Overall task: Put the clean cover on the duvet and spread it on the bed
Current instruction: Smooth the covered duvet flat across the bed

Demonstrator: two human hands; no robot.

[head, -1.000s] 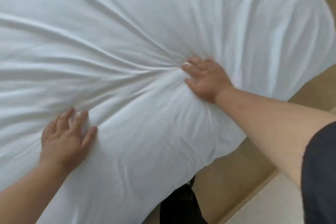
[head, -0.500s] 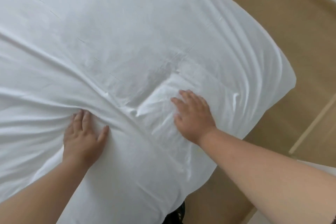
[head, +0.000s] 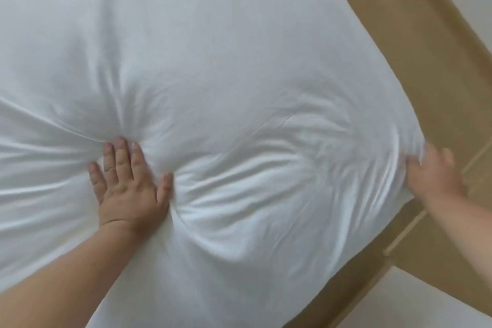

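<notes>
The white covered duvet [head: 226,66] fills most of the view, spread over the bed, with creases fanning out from both hands. My left hand [head: 127,184] lies flat on it with straight, spread fingers, pressing the fabric down left of centre. My right hand [head: 436,176] is at the duvet's right corner, blurred by motion, its fingers on the fabric at the edge. I cannot tell whether it grips the cloth or only pushes it.
A tan floor [head: 431,56] runs along the right side of the bed. A pale strip [head: 399,237] crosses the floor at the lower right, with a white surface [head: 415,301] beyond it.
My right hand has slid from the duvet's middle out to its right corner. My left hand has moved a little forward and flattened. The bunched ridge between the hands has spread out.
</notes>
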